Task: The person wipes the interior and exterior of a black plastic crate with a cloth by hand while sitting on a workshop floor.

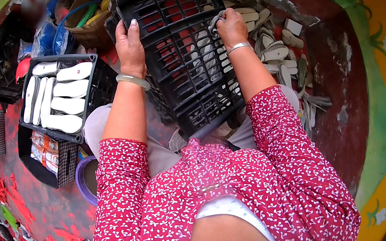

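Note:
A black plastic lattice crate stands tilted up in front of me, between my knees. At its upper left edge, my left hand grips the rim, thumb laid along the outside. My right hand is closed around a bunched grey cloth and presses it against the crate's right side. Through the openings, pale soles and red patches show behind the lattice.
To the left, a dark crate holds several white shoe soles. Below it sit a checkered box with packets and a purple basin. Loose soles are heaped on the right beside the wall. A cardboard box stands behind.

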`<state>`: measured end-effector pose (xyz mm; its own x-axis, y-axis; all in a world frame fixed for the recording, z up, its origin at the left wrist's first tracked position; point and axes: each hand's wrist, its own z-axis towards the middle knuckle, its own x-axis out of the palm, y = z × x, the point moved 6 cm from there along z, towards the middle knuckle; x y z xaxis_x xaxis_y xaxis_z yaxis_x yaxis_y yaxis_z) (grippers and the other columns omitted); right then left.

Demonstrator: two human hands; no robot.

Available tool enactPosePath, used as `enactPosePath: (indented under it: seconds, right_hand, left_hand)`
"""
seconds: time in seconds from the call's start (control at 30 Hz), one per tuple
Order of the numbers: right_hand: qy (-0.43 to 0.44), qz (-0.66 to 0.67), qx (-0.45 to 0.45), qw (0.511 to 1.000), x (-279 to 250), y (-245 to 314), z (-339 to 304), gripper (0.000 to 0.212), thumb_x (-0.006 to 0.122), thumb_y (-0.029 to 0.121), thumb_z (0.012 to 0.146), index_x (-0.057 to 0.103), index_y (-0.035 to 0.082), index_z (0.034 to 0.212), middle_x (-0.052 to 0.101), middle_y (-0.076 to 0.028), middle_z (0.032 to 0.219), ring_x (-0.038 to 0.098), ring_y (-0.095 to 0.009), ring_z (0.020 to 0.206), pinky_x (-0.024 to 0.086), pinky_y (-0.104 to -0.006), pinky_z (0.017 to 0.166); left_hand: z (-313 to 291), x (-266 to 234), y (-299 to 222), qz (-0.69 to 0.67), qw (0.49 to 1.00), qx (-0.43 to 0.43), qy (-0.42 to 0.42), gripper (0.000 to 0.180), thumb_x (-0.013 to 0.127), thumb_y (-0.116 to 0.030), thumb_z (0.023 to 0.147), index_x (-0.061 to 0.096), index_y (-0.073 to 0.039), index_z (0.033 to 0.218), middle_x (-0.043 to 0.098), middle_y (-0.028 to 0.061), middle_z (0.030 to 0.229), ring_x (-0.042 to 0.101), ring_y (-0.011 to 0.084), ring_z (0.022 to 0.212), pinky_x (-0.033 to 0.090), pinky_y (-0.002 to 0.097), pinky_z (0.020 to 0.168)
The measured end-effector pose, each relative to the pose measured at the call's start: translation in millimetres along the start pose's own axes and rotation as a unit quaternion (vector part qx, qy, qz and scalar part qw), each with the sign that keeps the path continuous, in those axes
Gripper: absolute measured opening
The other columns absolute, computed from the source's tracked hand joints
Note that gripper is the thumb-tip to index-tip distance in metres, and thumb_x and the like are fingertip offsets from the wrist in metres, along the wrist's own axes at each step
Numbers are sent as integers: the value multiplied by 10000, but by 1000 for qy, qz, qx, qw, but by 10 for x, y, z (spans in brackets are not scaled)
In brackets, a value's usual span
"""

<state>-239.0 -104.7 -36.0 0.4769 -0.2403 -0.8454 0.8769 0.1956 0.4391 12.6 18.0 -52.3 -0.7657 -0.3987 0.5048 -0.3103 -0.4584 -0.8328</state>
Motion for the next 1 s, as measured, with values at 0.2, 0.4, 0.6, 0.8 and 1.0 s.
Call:
enactPosePath:
  seconds: [0.2,0.4,0.6,0.8,1.0]
  right_hand:
    - [46,-16,-13,999,19,-131,-172,197,650,169,747,567,72,897,587,-153,961,564,-360,932,458,-454,784]
    - [156,16,18,988,-52,-565,-309,138,648,124,667,565,43,742,615,-141,733,599,-334,701,466,-433,661]
    - [49,423,64,903,-579,-558,74,130,537,-34,726,574,-12,849,590,-30,758,554,-102,651,480,-236,638]
    - [-141,268,-216,928,-553,370,561,296,544,18,757,627,85,1033,634,-122,1032,616,-252,943,464,-315,861]
    - [-145,-32,-349,925,218,478,468,435,484,22,795,564,126,1211,515,-102,1291,489,-312,1171,388,-374,973]
  left_hand:
    - [-8,30,-17,23,1000,15,-12,285,527,-213,929,536,-21,1139,574,1,1007,499,80,905,399,224,840]
    - [-8,-20,-19,20,1000,14,-18,293,525,-214,929,534,-13,1143,576,4,1011,500,80,909,402,226,840]
    - [-34,-20,-58,24,999,-6,-26,306,522,-213,930,525,-7,1156,580,18,1023,504,91,908,408,232,838]
    - [-23,5,-52,19,999,18,-24,314,529,-216,929,521,-8,1163,581,20,1023,505,93,912,409,235,840]
    - [-23,43,-41,-2,1000,-2,-18,320,530,-203,925,516,-5,1176,585,21,1028,511,93,900,410,234,837]
